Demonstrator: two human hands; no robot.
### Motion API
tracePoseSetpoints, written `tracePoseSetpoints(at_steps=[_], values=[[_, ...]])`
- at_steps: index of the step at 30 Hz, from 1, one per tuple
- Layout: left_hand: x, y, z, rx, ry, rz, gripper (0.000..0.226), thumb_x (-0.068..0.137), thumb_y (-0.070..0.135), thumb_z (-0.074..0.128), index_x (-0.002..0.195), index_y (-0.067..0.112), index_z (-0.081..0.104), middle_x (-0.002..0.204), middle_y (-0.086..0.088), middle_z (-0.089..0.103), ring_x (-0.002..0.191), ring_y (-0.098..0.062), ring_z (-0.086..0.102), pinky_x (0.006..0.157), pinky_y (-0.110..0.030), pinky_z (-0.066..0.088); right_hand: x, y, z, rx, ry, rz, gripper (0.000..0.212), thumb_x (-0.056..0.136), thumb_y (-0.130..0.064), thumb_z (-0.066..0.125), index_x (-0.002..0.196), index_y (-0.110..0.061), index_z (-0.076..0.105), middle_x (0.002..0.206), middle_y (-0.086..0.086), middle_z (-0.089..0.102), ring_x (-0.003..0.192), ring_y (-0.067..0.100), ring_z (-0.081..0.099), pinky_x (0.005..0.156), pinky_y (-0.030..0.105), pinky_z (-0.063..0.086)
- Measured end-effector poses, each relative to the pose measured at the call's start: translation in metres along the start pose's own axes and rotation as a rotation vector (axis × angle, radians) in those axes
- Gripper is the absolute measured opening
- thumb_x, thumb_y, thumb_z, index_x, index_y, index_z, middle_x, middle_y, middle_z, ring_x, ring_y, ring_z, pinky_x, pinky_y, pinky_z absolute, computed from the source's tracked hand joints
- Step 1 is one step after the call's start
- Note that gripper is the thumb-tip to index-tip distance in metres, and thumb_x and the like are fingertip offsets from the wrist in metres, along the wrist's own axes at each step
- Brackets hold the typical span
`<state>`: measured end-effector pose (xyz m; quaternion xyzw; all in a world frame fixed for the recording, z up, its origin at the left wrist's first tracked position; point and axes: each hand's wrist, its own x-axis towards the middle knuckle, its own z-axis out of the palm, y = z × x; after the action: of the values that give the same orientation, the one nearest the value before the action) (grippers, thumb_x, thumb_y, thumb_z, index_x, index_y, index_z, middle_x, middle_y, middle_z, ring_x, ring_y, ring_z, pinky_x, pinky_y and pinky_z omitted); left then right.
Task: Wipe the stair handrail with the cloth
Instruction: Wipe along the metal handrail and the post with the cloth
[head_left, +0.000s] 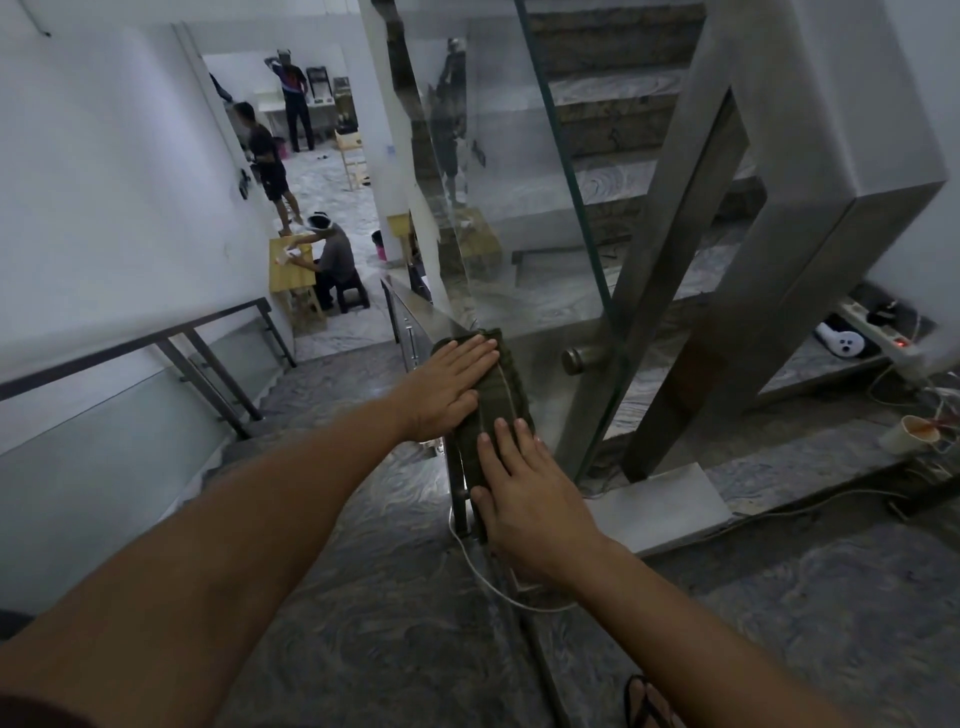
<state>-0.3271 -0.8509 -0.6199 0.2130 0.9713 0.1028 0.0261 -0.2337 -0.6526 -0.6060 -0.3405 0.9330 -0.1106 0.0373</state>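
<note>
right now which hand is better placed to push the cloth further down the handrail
Left, probably. The left hand lies flat on the cloth's far end, toward the descending handrail; the right hand presses the near end.

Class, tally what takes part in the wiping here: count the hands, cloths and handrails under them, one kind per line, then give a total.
Hands: 2, the left hand and right hand, both flat on the cloth
Cloths: 1, the green cloth
Handrails: 1, the handrail under the cloth
Total: 4
</note>
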Motion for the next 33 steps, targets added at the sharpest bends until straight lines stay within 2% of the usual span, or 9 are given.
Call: tracePoseSetpoints(at_steps=[5,8,12,14,16,18,24,29,33], values=[[0.003,-0.007,0.001,-0.032,0.033,-0.039,0.076,0.083,0.045,0.006,0.151,0.012,0.01,0.161,-0.007,0.006,0.149,-0.017,-0.002,0.121,-0.041,0.0,0.009,0.003,-0.003,0.007,-0.064,0.011,0.074,0.09,-0.049,0.007,0.153,-0.011,0.008,0.162,0.015,0.002,0.149,0.031,-0.005,0.118,0.039,-0.003],[-0.004,-0.006,0.002,-0.057,0.062,-0.075,0.076,0.083,0.046,0.006,0.151,0.013,0.01,0.161,-0.006,0.006,0.148,-0.017,-0.003,0.121,-0.038,-0.003,0.007,0.005,-0.005,0.006,-0.076,0.002,0.066,0.096,-0.046,0.014,0.153,-0.011,0.009,0.162,0.014,0.003,0.15,0.029,-0.004,0.119,0.04,-0.002],[-0.027,0.001,0.008,-0.12,0.076,-0.113,0.076,0.084,0.048,0.006,0.151,0.012,0.009,0.162,-0.005,0.005,0.148,-0.016,-0.006,0.121,-0.035,-0.003,-0.007,0.002,-0.009,-0.016,-0.076,-0.027,0.07,0.092,-0.046,0.011,0.152,-0.01,0.013,0.162,0.014,0.007,0.15,0.03,0.0,0.117,0.038,-0.006],[-0.036,0.01,0.01,-0.128,0.073,-0.124,0.076,0.084,0.048,0.007,0.151,0.012,0.009,0.162,-0.005,0.005,0.148,-0.016,-0.006,0.121,-0.038,-0.002,-0.019,0.001,-0.008,-0.031,-0.046,-0.049,0.065,0.095,-0.042,0.018,0.151,-0.01,0.022,0.16,0.015,0.017,0.149,0.03,0.012,0.115,0.037,-0.005],[-0.043,0.022,0.012,-0.138,0.073,-0.131,0.074,0.086,0.047,0.009,0.151,0.013,0.008,0.161,-0.005,0.004,0.147,-0.014,-0.009,0.121,-0.039,-0.004,-0.032,-0.001,-0.008,-0.112,-0.006,-0.08,0.058,0.095,-0.039,0.03,0.142,-0.009,0.043,0.148,0.016,0.043,0.139,0.031,0.038,0.113,0.042,0.012],[-0.053,0.036,0.015,-0.149,0.086,-0.146,0.069,0.088,0.043,0.012,0.151,0.014,0.007,0.162,-0.004,0.003,0.144,-0.01,-0.012,0.12,-0.039,-0.006,-0.044,0.0,-0.004,-0.183,0.008,-0.09,0.053,0.093,-0.04,0.036,0.134,-0.011,0.054,0.137,0.013,0.057,0.129,0.029,0.052,0.109,0.044,0.025],[-0.079,0.069,0.026,-0.084,0.081,-0.201,0.071,0.088,0.049,0.005,0.152,0.018,0.002,0.162,0.002,-0.002,0.143,-0.007,-0.016,0.119,-0.05,-0.005,-0.082,0.015,0.002,-0.235,0.038,-0.134,0.055,0.101,-0.043,0.019,0.138,-0.016,0.048,0.142,0.007,0.052,0.134,0.025,0.046,0.117,0.045,0.025],[-0.093,0.099,0.03,-0.065,0.104,-0.213,0.09,0.081,0.071,-0.007,0.152,0.017,0.007,0.161,-0.001,0.003,0.145,-0.009,-0.012,0.118,-0.048,-0.011,-0.101,0.05,-0.002,-0.306,0.11,-0.209,0.052,0.092,-0.04,0.036,0.131,-0.011,0.056,0.135,0.008,0.06,0.128,0.026,0.053,0.112,0.044,0.017],[-0.099,0.137,0.034,-0.068,0.177,-0.257,0.091,0.083,0.072,0.004,0.15,0.012,0.017,0.16,-0.006,0.012,0.149,-0.018,-0.001,0.12,-0.045,-0.007,-0.11,0.084,-0.004,-0.305,0.209,-0.247,0.048,0.088,-0.03,0.041,0.126,-0.009,0.062,0.129,0.01,0.064,0.122,0.026,0.058,0.109,0.047,0.025]])
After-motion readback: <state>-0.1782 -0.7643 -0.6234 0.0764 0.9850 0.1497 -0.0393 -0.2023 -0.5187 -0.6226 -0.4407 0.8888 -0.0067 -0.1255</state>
